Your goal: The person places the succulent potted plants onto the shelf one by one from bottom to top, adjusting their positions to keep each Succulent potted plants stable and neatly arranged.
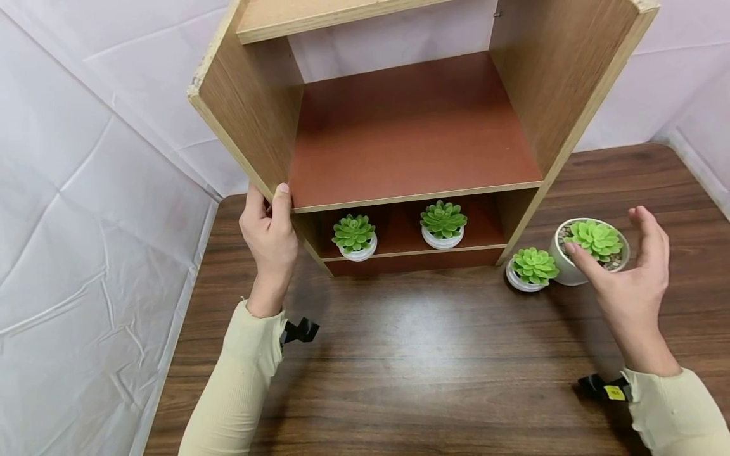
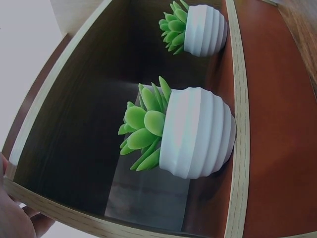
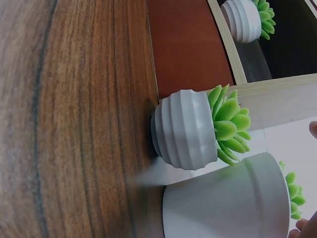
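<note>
My left hand (image 1: 269, 237) grips the front edge of the left side panel of a wooden shelf unit (image 1: 416, 126), thumb on the inner side. Two small succulents in ribbed white pots, a left one (image 1: 353, 235) and a right one (image 1: 443, 223), stand on its lowest shelf. On the table, a third small potted succulent (image 3: 185, 130) stands by the unit's right front corner. Beside it is a larger smooth white pot (image 3: 228, 203) with a green succulent and pebbles. Over this larger pot my right hand (image 1: 633, 285) is spread, thumb and fingers apart, holding nothing.
The brown wood-grain table (image 1: 410, 354) extends in front of the unit and to its right. White sheeting (image 1: 85, 253) covers the walls at the left and behind. A higher shelf board (image 1: 319, 16) crosses the unit at the top of the head view.
</note>
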Available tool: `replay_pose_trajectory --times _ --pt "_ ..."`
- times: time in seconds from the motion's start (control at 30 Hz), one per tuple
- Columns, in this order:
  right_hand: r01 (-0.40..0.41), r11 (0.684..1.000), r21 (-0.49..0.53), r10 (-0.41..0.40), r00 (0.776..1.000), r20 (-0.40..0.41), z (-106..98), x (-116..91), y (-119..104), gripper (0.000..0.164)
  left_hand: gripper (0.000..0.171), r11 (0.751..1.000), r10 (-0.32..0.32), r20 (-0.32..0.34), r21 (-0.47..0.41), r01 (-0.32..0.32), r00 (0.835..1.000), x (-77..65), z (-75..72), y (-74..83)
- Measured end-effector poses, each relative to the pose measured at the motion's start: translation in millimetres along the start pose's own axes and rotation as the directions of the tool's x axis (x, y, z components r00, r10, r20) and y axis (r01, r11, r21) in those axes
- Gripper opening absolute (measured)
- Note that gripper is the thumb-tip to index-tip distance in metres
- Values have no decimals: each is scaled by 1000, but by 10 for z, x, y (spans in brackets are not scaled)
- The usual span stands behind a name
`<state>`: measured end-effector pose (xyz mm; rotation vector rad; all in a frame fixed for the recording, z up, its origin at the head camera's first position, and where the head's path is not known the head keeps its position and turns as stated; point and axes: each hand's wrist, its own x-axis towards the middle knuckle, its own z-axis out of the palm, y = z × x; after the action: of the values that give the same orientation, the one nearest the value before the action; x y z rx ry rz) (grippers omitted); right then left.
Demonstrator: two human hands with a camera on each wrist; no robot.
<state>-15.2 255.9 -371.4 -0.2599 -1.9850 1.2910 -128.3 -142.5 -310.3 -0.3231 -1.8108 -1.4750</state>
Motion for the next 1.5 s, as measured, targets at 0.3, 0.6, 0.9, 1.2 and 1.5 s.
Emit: replay_pose_trajectory --times 0.3,0.6,0.9,1.2,1.5 --pt "-22 999 -28 23 1000 2 -22 -22 33 81 19 1000 -6 -2 -3 6 1000 2 -2 6" --pt "-30 999 -27 30 999 10 -22 -40 53 84 19 1000 5 -1 -8 -5 1000 4 3 3" --pt "-60 998 -29 61 998 27 -18 -62 85 85 19 1000 -4 -4 -21 4 1000 -2 4 1" --pt "-95 995 -42 96 995 17 -23 -75 116 85 19 1000 -1 1 -27 1 1000 -2 4 -1" --pt "-159 987 -25 160 987 30 -23 -69 227 86 19 999 -4 0 -36 4 1000 -5 3 -10"
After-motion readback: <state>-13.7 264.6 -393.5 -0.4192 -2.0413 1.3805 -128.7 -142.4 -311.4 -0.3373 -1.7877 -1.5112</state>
